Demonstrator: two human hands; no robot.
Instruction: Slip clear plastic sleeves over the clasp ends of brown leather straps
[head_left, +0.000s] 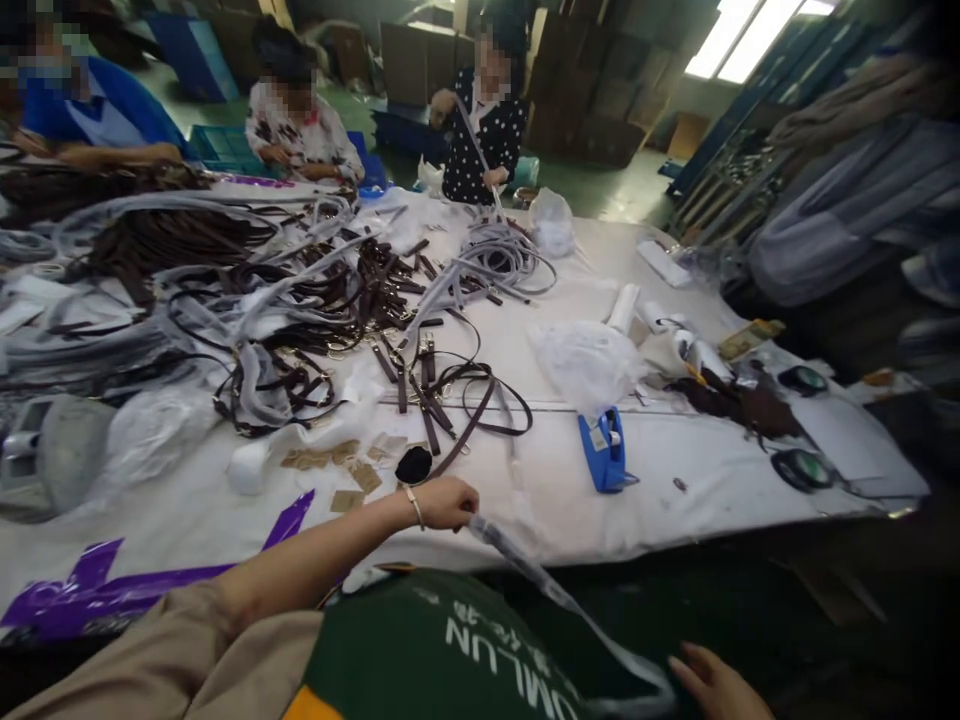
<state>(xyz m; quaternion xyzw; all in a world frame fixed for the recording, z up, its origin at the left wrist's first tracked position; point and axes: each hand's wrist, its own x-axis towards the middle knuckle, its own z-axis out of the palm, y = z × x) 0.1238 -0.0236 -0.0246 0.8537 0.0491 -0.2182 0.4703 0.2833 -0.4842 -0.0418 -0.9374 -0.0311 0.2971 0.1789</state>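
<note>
My left hand [446, 503] is closed in a fist at the front edge of the table, gripping the upper end of a long, see-through plastic sleeve [559, 592]. From there the sleeve slants down to the right across the dark green apron and curls at its low end. Whether a strap lies inside it, I cannot tell. At the lower right, my right hand [716, 685] has its fingers apart, close to the sleeve's curled end and apparently holding nothing. Just beyond my left hand lie dark brown straps [469, 430] with metal clasps and a round black object [413, 464].
Piled brown straps [180, 245] and plastic-wrapped coils [499, 255] spread over the white-covered table [675, 460]. A blue tape dispenser [602, 450], plastic bag [589, 360], brown paper tags [347, 500] and purple packaging [112, 592] lie around. Three co-workers sit or stand opposite; one handles a strip.
</note>
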